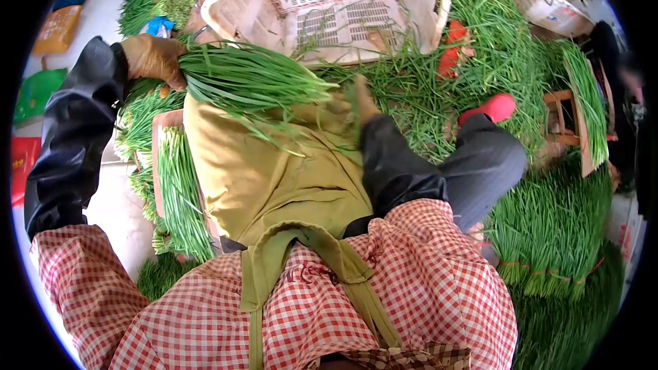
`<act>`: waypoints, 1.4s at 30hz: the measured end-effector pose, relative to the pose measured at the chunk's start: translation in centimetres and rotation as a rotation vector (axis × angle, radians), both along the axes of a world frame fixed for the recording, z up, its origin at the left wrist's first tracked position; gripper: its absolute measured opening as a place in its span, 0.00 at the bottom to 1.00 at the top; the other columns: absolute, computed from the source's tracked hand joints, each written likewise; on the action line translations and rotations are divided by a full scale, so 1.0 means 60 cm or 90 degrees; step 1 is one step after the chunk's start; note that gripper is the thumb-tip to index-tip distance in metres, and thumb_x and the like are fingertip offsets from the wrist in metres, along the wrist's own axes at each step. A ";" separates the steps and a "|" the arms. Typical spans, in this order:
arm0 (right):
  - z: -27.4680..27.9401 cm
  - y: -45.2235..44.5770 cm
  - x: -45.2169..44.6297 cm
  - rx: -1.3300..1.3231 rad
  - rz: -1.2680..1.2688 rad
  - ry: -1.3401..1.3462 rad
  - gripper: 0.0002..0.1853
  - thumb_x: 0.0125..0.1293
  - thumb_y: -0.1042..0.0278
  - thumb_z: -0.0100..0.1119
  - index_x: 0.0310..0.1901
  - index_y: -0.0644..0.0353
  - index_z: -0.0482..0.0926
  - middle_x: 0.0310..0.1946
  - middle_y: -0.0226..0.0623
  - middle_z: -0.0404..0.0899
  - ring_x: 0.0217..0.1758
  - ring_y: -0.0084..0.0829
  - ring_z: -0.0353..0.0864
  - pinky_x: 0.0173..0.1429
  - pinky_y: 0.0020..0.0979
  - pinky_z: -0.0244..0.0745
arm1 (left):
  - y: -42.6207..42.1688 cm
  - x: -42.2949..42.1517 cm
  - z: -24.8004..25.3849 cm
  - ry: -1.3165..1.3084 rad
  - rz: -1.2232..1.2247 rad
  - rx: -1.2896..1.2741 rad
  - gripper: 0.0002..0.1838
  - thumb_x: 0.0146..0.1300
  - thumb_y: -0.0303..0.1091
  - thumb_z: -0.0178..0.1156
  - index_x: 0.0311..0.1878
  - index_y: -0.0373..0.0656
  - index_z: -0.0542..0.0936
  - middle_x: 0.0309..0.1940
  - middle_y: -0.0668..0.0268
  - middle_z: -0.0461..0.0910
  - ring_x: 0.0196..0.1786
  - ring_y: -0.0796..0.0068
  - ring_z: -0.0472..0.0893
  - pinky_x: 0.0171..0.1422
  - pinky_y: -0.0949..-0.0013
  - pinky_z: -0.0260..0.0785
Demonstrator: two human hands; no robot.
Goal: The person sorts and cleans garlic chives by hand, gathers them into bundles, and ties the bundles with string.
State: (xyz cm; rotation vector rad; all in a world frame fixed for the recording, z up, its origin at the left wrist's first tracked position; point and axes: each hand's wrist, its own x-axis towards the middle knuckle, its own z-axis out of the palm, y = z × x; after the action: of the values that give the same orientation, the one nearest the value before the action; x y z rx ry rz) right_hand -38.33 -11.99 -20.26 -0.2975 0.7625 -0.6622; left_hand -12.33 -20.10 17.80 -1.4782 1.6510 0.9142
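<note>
My left hand (152, 62), in a tan glove, is closed around one end of a bunch of green chives (253, 81). The bunch lies sideways above my lap, its other end pointing right. A few loose blades hang from it onto my olive apron (274, 164). Near that free end is my right hand (364, 99), smeared by motion, so its fingers do not show clearly. On a board at my left side rests another bundle of chives (181, 185).
A dirty white plastic crate (329, 14) stands in front, with loose blades in it. Scattered chives (411, 109) cover the floor around a red boot (490, 107). Tied bundles (548, 233) stand at the right. At the far right, chives (586, 106) lie on a wooden stand beside another person's dark clothing.
</note>
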 end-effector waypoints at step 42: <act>-0.313 -0.494 0.269 -0.864 0.529 0.977 0.34 0.62 0.45 0.55 0.67 0.51 0.63 0.64 0.48 0.63 0.63 0.52 0.67 0.64 0.48 0.65 | 0.274 0.331 -0.316 0.337 0.384 -0.115 0.36 0.52 0.62 0.62 0.53 0.39 0.77 0.35 0.55 0.82 0.34 0.55 0.82 0.38 0.62 0.75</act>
State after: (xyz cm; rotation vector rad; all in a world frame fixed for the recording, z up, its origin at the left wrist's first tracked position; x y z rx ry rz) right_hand -22.20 -41.61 -39.04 -2.4068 1.3440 0.1048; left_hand 7.51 -3.66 -1.14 -2.0407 1.6961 1.6310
